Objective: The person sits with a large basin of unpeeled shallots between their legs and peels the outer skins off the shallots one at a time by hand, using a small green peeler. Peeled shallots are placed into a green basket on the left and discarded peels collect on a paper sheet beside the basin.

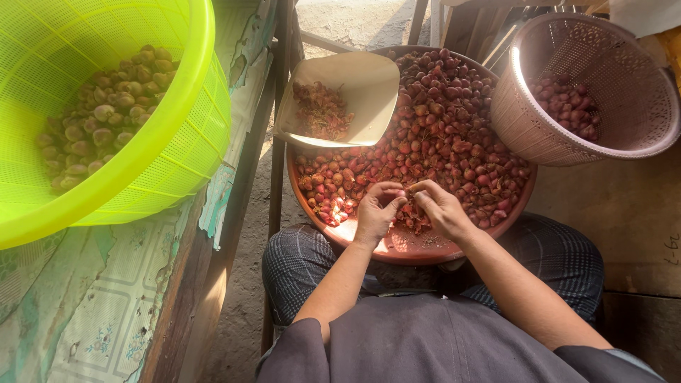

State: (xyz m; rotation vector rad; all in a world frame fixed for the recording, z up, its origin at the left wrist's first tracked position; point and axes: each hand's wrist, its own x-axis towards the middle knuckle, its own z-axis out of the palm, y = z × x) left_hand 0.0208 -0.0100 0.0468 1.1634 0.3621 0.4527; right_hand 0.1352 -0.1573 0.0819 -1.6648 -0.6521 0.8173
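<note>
You are sitting over a dirt floor [245, 284], a patterned tabletop [106, 312] bordering your left. Your left hand [374, 213] and right hand [441, 209] are pinching one shallot [408, 193] between narrowed fingertips above the brown basin [397, 250], near its front rim. The pink basket [525, 120] and cream scoop [369, 85] are crowding the far edges; the green basket [170, 149] is overhanging the tabletop.

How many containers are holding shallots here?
3: the green basket at left, the round red basin under both hands, and the pink basket at right. The cream tray seems to hold only peelings.
</note>
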